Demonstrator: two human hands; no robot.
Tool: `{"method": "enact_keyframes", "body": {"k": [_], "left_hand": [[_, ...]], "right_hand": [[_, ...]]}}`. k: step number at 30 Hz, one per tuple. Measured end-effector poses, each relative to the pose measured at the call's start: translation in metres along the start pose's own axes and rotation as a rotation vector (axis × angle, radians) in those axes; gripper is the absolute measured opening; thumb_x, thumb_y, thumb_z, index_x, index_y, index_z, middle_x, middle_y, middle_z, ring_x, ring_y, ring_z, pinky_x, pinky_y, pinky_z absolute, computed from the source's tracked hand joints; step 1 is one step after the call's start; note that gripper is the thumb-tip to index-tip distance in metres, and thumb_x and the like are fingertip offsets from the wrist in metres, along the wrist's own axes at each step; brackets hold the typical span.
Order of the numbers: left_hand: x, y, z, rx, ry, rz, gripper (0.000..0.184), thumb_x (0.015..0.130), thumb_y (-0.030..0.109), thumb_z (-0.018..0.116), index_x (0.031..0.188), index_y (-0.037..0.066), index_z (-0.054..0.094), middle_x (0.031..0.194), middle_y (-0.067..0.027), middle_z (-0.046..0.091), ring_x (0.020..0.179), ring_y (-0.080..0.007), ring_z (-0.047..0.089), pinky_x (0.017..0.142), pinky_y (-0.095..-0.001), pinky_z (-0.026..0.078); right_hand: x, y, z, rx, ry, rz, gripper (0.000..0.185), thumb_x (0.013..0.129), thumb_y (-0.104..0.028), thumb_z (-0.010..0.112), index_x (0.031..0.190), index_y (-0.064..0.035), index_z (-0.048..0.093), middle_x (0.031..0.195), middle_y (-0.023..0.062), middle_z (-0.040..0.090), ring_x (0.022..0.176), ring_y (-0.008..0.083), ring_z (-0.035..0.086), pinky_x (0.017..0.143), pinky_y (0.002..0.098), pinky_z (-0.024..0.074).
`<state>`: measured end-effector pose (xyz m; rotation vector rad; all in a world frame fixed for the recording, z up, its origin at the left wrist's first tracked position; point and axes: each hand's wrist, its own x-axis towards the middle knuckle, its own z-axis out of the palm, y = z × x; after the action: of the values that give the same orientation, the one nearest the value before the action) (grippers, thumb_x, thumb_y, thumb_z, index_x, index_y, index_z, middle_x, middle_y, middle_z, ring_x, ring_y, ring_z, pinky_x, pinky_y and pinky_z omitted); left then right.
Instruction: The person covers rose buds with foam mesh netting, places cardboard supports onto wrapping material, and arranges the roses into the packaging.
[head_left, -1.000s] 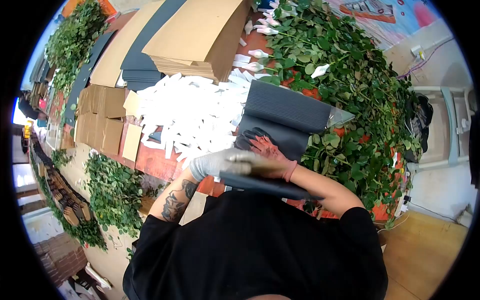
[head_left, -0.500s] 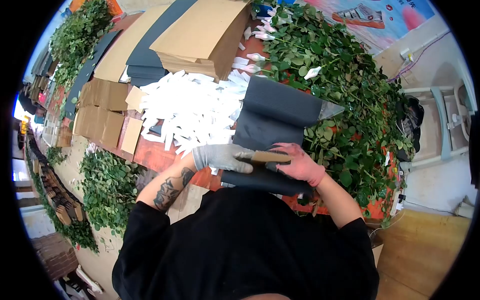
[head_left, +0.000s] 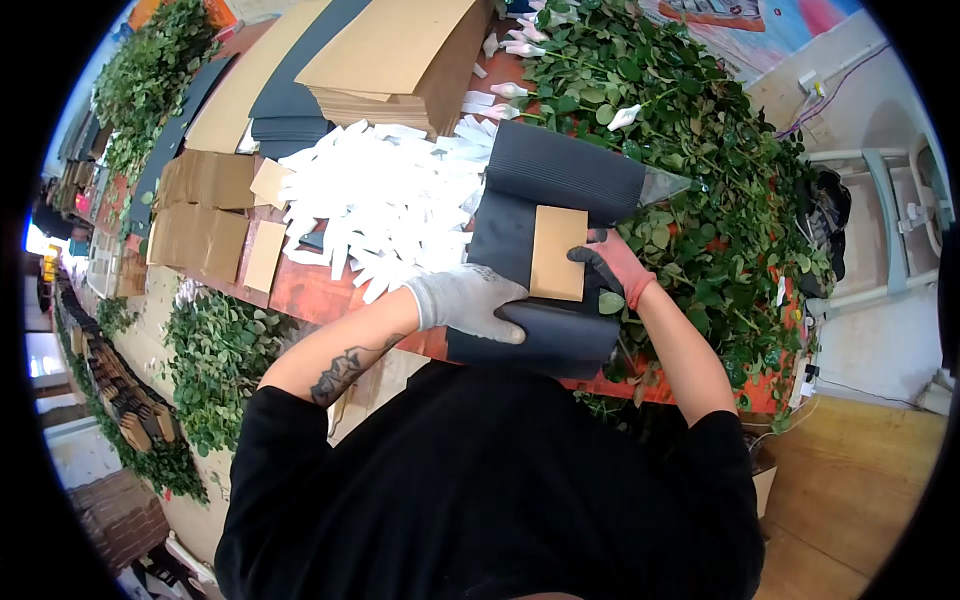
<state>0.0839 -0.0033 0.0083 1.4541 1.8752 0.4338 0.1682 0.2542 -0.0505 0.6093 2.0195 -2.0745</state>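
My right hand [head_left: 612, 264], in a pink and black glove, grips the right edge of a tan cardboard piece [head_left: 558, 254]. The cardboard lies over black sheet material [head_left: 503, 240] on the red table. My left hand [head_left: 470, 302], in a grey glove, rests on the lower left part of the black material, fingers apart, with nothing gripped. A ribbed black stack [head_left: 565, 168] lies just beyond the cardboard. White paper strips [head_left: 375, 205] are heaped to the left of it.
Leafy rose stems [head_left: 700, 220] cover the right side. Large tan sheets [head_left: 390, 50] are stacked at the back. Folded brown cardboard [head_left: 200, 235] sits at the left, and a white chair [head_left: 880, 220] stands at the far right.
The cardboard piece, earlier held between both hands near my body, now lies farther forward and upright in view. My right hand has moved up with it; my left hand has let go.
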Motion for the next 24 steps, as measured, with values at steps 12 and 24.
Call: {"method": "enact_keyframes", "body": {"k": [12, 24], "left_hand": [[0.003, 0.009, 0.027, 0.415, 0.390, 0.009, 0.031, 0.081, 0.031, 0.061, 0.098, 0.005, 0.062, 0.111, -0.0131, 0.055, 0.109, -0.0289, 0.052, 0.087, -0.0421, 0.044], [0.009, 0.008, 0.022, 0.267, 0.134, -0.059, 0.027, 0.082, 0.029, 0.057, 0.091, 0.004, 0.060, 0.099, -0.0125, 0.057, 0.101, -0.0279, 0.056, 0.079, -0.0411, 0.048]], "right_hand": [[-0.002, -0.033, 0.055, -0.203, 0.065, 0.257, 0.011, 0.084, -0.005, 0.052, 0.087, 0.0046, 0.049, 0.078, 0.0106, 0.055, 0.056, 0.0170, 0.056, 0.045, 0.0326, 0.0504], [0.015, -0.010, 0.049, -0.551, 0.138, 0.114, 0.022, 0.077, -0.019, 0.055, 0.076, 0.0023, 0.062, 0.067, 0.0120, 0.065, 0.061, 0.0234, 0.066, 0.063, 0.0346, 0.0522]]}}
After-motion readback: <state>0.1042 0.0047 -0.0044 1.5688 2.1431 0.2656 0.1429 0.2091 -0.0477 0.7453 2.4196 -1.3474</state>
